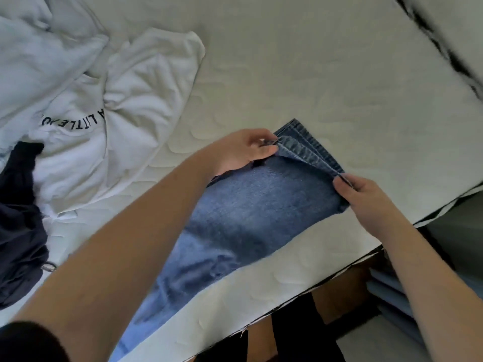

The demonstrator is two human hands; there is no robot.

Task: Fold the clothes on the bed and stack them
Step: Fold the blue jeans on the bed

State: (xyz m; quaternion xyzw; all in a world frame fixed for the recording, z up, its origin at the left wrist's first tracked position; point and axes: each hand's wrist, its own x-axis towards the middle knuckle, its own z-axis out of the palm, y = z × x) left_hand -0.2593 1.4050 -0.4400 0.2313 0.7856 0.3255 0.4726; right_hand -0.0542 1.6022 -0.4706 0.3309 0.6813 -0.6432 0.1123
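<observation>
Head view: the step in hand looked like folding the jeans [251,212], which lay flat along the near edge of the bed [326,82], running from the lower left up toward the middle right, with the hem end farthest from the person. Both hands worked that hem end. The left hand [243,150] had thumb and fingers curled and pinching the far-left corner of the top denim layer, lifting it slightly off the layer under it. The right hand [363,197] pinched the opposite corner of the same hem, fingers closed tight on the stitched edge. The hem was pulled taut between the two pinches, and a second hem edge showed just beyond it, so the legs seemed laid one on the other. Judged stage: early, this garment not yet folded short and nothing stacked in view. Next move likely called for keeping both pinches even and carrying the hem back toward the waist end, which was out of frame at the lower left, so alignment there could not be checked. Risk: the jeans sat close to the mattress edge and could slide off. Still unfolded at upper left were a crumpled white sweatshirt [109,105] with black lettering and, touching it, a dark navy garment [18,218].
</observation>
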